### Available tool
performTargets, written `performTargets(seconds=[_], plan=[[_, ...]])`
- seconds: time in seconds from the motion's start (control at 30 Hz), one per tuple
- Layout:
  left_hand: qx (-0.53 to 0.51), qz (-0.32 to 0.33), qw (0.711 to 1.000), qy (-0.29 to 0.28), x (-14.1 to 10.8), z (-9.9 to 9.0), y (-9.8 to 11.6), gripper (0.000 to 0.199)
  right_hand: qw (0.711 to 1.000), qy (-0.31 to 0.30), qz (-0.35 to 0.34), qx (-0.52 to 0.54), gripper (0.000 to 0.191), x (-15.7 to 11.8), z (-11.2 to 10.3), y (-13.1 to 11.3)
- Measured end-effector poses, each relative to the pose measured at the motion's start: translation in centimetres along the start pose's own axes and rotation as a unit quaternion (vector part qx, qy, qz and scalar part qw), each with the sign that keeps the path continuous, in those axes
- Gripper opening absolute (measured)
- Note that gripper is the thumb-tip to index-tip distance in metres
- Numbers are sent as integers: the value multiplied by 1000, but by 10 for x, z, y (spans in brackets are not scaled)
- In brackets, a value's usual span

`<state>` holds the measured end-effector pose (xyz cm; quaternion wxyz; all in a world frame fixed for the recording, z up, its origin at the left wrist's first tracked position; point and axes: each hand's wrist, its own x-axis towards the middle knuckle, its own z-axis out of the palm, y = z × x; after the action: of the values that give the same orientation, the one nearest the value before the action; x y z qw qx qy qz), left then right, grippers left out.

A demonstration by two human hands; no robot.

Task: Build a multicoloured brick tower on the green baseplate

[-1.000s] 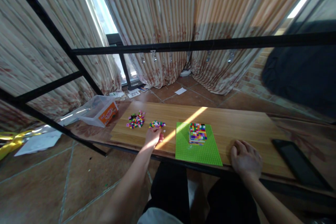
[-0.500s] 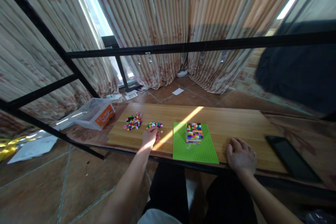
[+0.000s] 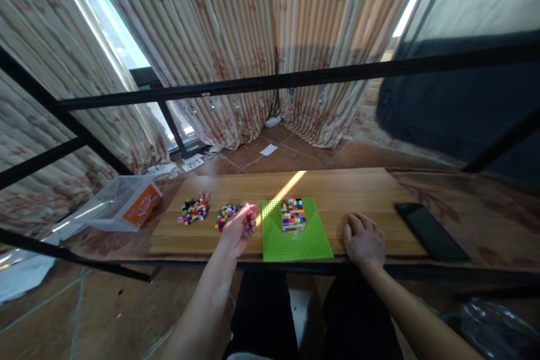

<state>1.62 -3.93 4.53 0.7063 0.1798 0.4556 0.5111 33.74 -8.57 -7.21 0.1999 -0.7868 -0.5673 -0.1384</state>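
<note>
My left hand (image 3: 241,230) is raised just left of the green baseplate (image 3: 314,242), thumb and fingers pinched together. A reddish spot shows at its fingertips, but whether that is a small brick or lit skin I cannot make out. Behind this hand lies a pile of small coloured bricks (image 3: 224,213), partly hidden by it. A second loose pile of bricks (image 3: 195,209) is farther left. On the baseplate stands a block built of many-coloured bricks (image 3: 293,215). My right hand (image 3: 365,240) rests palm down on the wooden board, right of the baseplate, fingers loosely laid out and holding nothing.
A clear plastic box (image 3: 122,197) with an orange label stands left of the wooden board (image 3: 236,183). A dark phone-like slab (image 3: 430,230) lies at the right end. A black metal bar (image 3: 244,84) crosses beyond the table, before the curtains (image 3: 236,22).
The view has swung to the right. My left hand has moved from the nearer brick pile toward the baseplate, fingers still pinched. My right hand stays resting on the board.
</note>
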Motion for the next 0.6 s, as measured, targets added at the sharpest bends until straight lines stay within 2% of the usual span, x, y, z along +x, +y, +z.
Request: performTargets(seconds=[0.13,0.27,0.4,0.5,0.6], plan=[[16,0,1000,-14,-4,12,1,17,1000,7,2,4,34,0,0,-1],[64,36,997,-30,-6,19,-1,10,1000,13,2,9,33,0,1,-1],[121,79,988,-47,-6,24,-6,19,1000,20,1,9,34,0,1,-2],[176,127,975,-51,-4,27,-11,26,1000,21,1,12,33,1,-1,-3],[252,191,948,-38,-1,30,-16,26,1000,20,1,15,33,1,-2,-4]])
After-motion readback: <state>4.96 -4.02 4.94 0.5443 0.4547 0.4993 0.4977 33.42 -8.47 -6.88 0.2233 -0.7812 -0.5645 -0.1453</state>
